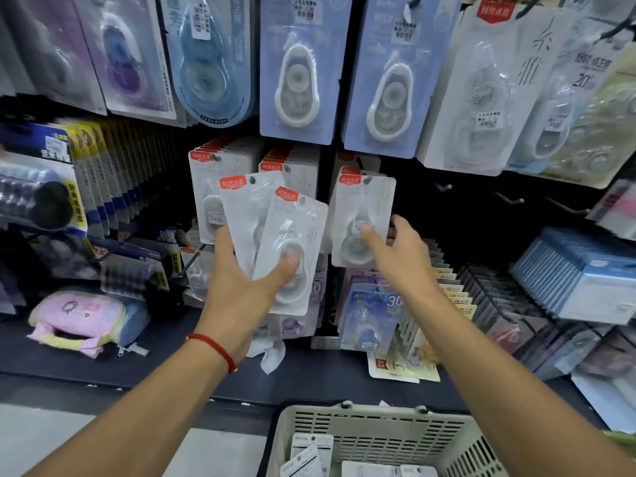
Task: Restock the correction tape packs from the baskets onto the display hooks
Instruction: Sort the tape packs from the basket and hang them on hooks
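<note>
My left hand (pixel 246 273) grips two white correction tape packs (pixel 275 232) with red top labels, fanned out, thumb pressed on the front one. My right hand (pixel 399 256) touches another white pack (pixel 364 208) that hangs on a display hook at the middle right, forefinger on its blister and the other fingers behind its right edge. More of the same packs (pixel 213 180) hang on two hooks to the left. A beige slotted basket (pixel 378 432) stands below, with a few packs (pixel 309 452) lying in it.
Larger blue and white tape packs (pixel 296 70) hang on the row above. Bare black hooks (pixel 509 199) stick out at the right. Racks of carded goods (pixel 578 277) fill the right shelf. A pink pouch (pixel 79 318) lies at the left on the dark shelf.
</note>
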`<action>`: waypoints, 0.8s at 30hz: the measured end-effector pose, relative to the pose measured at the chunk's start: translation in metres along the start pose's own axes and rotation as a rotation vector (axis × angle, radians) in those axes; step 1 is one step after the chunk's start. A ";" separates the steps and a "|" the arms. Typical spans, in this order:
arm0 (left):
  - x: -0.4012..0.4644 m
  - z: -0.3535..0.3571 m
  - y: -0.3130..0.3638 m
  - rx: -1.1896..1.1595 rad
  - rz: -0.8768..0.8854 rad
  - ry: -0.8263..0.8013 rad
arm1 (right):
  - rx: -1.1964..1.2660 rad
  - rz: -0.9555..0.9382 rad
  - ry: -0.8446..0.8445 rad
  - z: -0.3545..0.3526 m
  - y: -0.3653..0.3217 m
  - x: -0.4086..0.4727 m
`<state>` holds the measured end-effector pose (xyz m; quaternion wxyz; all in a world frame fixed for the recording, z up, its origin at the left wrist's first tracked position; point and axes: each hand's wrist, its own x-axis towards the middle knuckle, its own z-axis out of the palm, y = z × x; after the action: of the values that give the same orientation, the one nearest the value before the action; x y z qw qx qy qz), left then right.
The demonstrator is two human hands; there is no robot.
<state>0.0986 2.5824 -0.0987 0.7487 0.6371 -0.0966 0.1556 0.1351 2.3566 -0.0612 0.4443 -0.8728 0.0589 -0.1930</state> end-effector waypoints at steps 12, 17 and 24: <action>-0.006 0.015 0.007 -0.195 -0.120 -0.112 | 0.388 -0.031 -0.278 0.008 -0.009 -0.052; -0.005 0.011 0.008 -0.186 -0.185 -0.073 | 0.540 -0.009 -0.119 -0.006 -0.006 -0.038; -0.002 0.009 0.006 -0.119 -0.182 -0.033 | 0.540 -0.056 -0.024 -0.017 -0.006 -0.017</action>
<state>0.0952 2.5739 -0.0925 0.7944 0.6003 -0.0598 0.0702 0.1127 2.3517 -0.0519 0.6561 -0.7262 -0.0244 -0.2036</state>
